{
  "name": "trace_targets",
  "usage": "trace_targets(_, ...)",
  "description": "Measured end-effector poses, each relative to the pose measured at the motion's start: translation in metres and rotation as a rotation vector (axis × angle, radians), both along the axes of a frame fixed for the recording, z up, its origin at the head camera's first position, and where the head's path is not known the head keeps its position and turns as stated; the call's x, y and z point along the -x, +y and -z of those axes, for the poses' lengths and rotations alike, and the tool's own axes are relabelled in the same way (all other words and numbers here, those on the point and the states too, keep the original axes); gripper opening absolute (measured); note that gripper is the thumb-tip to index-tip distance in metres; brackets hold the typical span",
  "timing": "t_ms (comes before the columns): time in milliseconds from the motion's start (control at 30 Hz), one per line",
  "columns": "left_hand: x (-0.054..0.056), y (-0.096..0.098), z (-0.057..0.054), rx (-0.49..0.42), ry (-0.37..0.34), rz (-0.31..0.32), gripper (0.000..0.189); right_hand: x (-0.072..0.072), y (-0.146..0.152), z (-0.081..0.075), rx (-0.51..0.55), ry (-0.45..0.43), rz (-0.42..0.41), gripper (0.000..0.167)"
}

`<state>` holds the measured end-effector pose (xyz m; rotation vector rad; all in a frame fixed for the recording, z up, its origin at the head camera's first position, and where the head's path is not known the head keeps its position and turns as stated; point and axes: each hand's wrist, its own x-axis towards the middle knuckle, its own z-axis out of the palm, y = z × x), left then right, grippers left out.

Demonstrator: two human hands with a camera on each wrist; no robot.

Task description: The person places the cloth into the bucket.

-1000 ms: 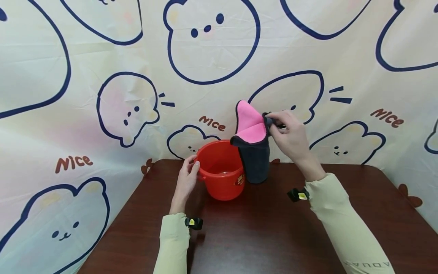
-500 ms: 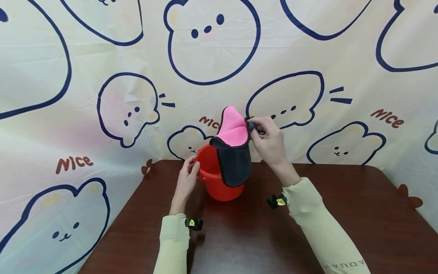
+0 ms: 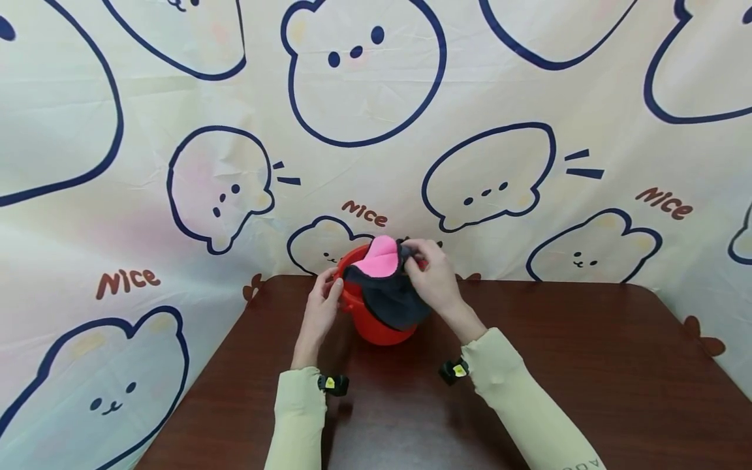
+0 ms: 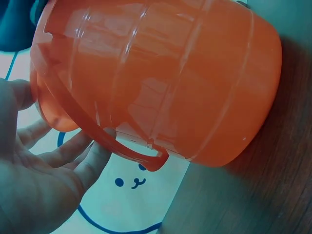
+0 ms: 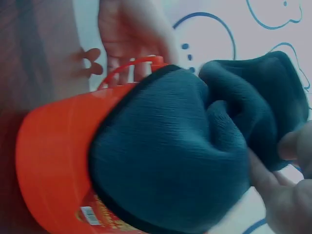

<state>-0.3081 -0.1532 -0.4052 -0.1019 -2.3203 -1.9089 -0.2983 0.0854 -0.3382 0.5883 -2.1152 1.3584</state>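
A red plastic bucket stands upright on the table. My left hand holds it at its left side; in the left wrist view the thumb is at the rim and the fingers lie behind the bucket's handle. My right hand pinches a dark cloth with black edging and a pink side. The cloth is folded over and covers much of the bucket's mouth, its lower part hanging over the front right of the rim. In the right wrist view the bunched cloth hides most of the rim.
The dark brown wooden table extends to both sides and toward me. Behind it hangs a pale curtain printed with cartoon bears. Small dark cameras, such as the left wrist camera, are worn on both wrists.
My right hand has carried the cloth left and down, from beside the bucket to over its mouth, where it sags and folds. My left hand and the bucket have stayed put.
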Motion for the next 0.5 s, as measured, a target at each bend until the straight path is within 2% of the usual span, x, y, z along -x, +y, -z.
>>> trace_targets(133, 0.0, 0.0, -0.001, -0.01, -0.005, 0.012, 0.047, 0.004, -0.003, 0.006, -0.163, -0.101, -0.007, 0.027)
trace_targets(267, -0.001, 0.001, -0.001, -0.001, -0.006, 0.011, 0.048, 0.003, 0.0, 0.005, -0.29, -0.186, -0.017, 0.036)
trace_targets(400, 0.0, 0.001, -0.001, 0.016, 0.005, -0.001, 0.044, 0.003, 0.01, 0.001, -0.349, -0.212, -0.009, 0.041)
trace_targets(500, -0.001, 0.001, -0.004, 0.026, 0.017, -0.004, 0.043, 0.004, 0.024, -0.001, -0.343, -0.203, -0.003, 0.035)
